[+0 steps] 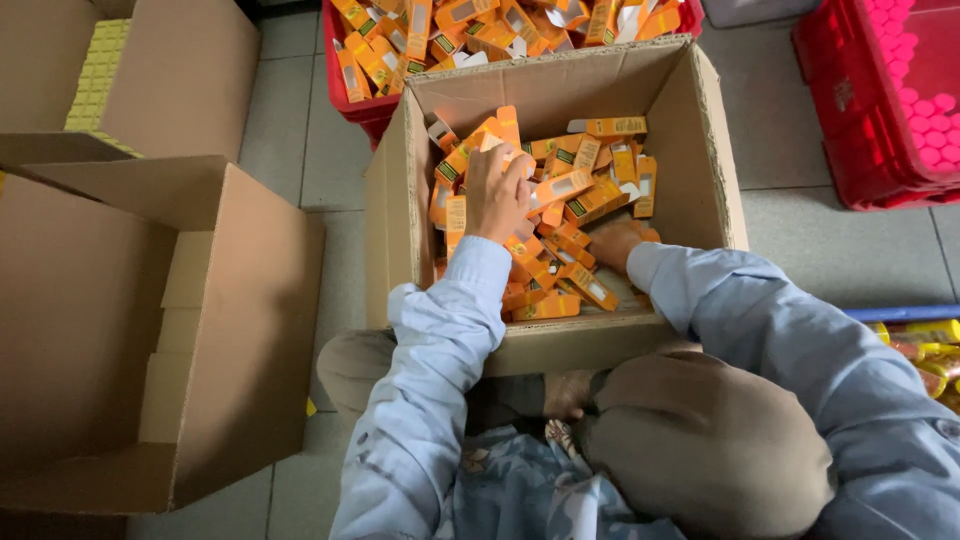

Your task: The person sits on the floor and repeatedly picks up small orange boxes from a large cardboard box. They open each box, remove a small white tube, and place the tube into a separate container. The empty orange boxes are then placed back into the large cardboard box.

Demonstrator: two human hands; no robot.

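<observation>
Landmark: the open cardboard box (690,150) sitting on the tiled floor (300,150) right in front of the seated person's knees.

The left hand (497,192) is reaching into the box's left half, fingers curling round a small orange carton (503,150) – holding it, knuckles up, carton tip poking out above the fingers. Another orange carton with a white window (562,187) is lying just right of that hand, touching the thumb side.

The right hand (618,243) is lying low in the box near its front wall, palm down, half buried among the loose orange cartons (590,160) – cannot tell whether it is gripping anything or just resting there. Both arms are wearing pale blue sleeves (440,340), crossing the box's near rim.

The cartons are piling loosely inside the box, mostly across its middle and left, pointing every which way; bare cardboard wall is showing at the far side.

Beyond the box's far edge – a red plastic crate (360,105) heaped with more of the same orange cartons. To the box's right, well apart, another red crate (870,130) with a pink bumpy sheet inside. To the box's left, a larger empty-looking cardboard box (230,330) lying open, flaps spreading; behind that one, a further carton with yellow packs (98,75) showing.
</observation>
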